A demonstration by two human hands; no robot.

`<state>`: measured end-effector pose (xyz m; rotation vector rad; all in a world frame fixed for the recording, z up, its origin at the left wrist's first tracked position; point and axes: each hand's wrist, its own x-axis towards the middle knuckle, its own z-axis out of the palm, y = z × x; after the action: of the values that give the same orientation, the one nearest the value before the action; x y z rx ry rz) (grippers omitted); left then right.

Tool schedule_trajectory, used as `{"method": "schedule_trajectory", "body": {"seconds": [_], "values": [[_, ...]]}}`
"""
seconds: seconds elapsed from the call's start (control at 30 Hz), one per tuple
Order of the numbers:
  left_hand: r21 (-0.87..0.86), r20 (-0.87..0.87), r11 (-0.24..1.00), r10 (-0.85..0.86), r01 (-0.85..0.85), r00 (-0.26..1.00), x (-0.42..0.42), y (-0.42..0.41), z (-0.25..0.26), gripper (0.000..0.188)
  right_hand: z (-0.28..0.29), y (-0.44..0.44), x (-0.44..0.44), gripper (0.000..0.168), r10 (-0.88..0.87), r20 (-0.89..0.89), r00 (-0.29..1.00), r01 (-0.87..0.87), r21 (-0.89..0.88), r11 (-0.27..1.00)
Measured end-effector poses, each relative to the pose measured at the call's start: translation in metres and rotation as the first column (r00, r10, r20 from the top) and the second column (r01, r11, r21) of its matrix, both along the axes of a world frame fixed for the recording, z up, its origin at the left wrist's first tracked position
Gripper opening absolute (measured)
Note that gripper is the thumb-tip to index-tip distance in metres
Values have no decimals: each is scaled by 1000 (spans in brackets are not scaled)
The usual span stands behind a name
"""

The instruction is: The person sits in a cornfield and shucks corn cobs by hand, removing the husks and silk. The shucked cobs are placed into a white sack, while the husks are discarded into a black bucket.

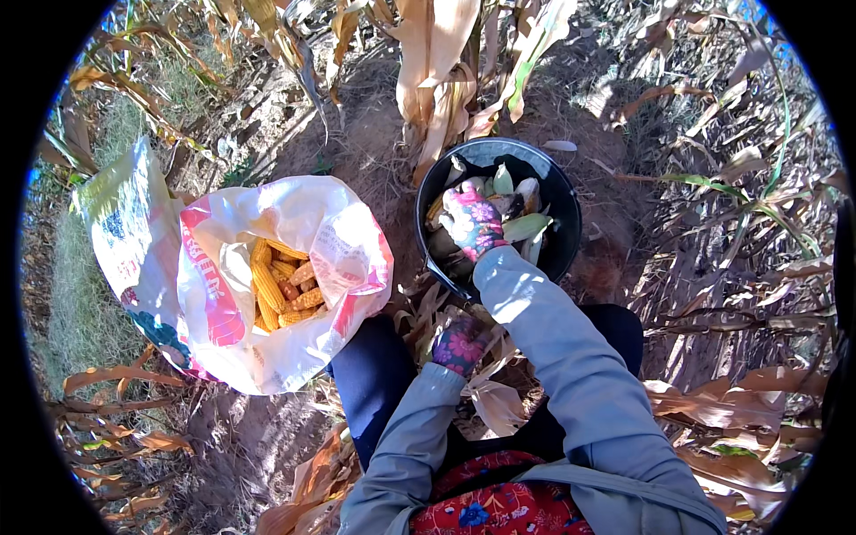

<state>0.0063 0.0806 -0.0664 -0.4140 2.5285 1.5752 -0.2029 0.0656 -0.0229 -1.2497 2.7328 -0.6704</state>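
My right hand (473,222), in a floral-patterned glove, reaches into a black bucket (566,247) and rests on the ears in it. Several of these maize ears (527,227) are still partly in pale husk. Whether its fingers grip an ear is hidden by the back of the hand. Lower down, between my knees, my left hand (460,344) wears a matching glove and lies in shadow beside dry husks (498,401). Its fingers are too dark to make out. To the left stands an open woven plastic sack (287,371) with husked yellow maize cobs (269,287) inside.
Dry maize stalks (438,73) rise just behind the bucket. Fallen leaves (735,414) litter the ground on the right, and dry grass (93,281) grows beyond the sack. Bare soil (368,140) shows between sack and stalks. My knee (371,374) is close against the sack.
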Motion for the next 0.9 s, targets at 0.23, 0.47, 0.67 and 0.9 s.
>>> {"method": "schedule_trajectory", "body": {"seconds": [0.23,0.47,0.67,0.9], "values": [[6,-9,998,63,-63,998,4,6,14,30,6,49,-23,34,-485,-92,869,425,-363,830],[462,281,828,205,-319,938,0,-2,61,33,15,110,-22,16,-230,736,637,697,-423,579],[710,135,621,345,-334,929,-1,4,37,30,23,152,27,18,-82,901,425,802,-333,496],[383,-3,874,324,-298,946,3,-5,17,34,31,168,47,20,-146,931,333,906,-274,322]]}}
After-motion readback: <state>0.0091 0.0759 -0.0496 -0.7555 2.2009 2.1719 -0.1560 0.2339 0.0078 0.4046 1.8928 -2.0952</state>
